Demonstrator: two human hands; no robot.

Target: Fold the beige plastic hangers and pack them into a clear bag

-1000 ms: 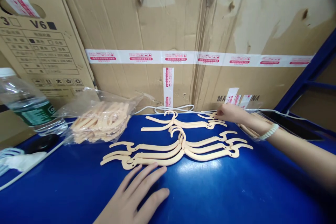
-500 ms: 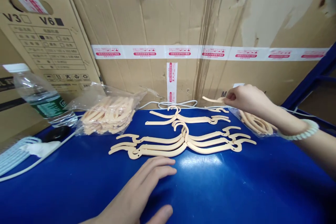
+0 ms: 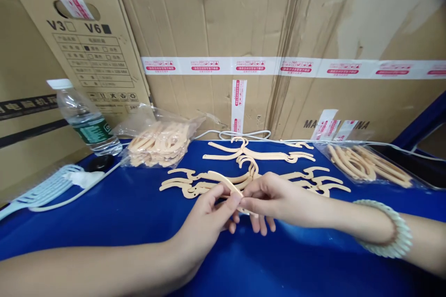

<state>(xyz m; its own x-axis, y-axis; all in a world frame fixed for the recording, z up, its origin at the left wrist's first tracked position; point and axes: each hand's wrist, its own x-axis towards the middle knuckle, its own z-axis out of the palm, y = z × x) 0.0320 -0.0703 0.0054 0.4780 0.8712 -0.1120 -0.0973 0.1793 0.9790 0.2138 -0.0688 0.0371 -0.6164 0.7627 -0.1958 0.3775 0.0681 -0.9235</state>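
Observation:
Over the near middle of the table, my left hand (image 3: pixel 211 216) pinches a curved beige plastic hanger piece (image 3: pixel 220 178) between thumb and fingers. My right hand (image 3: pixel 278 200), wearing a pale beaded bracelet (image 3: pixel 386 228), is closed on the same piece at its lower end. My fingers hide how that end is shaped. Just behind both hands lie several beige folding hangers (image 3: pixel 181 184) in a stack, partly covered by the hands. Farther back are partly built hangers (image 3: pixel 263 154), with a small loose hanger part (image 3: pixel 302 145) to their right.
A clear bag of hanger parts (image 3: pixel 158 144) sits at left, another bag (image 3: pixel 369 164) at right beside a dark flat object (image 3: pixel 414 160). A water bottle (image 3: pixel 87 123), black mouse-like object (image 3: pixel 99 163) and blue hairbrush (image 3: pixel 49 190) stand left. A white cable (image 3: pixel 334 141) runs along the cardboard (image 3: pixel 195 97).
My right hand has come from the back right to the middle with the hanger piece. My left hand has risen from the table and closed on it. The view has turned slightly left.

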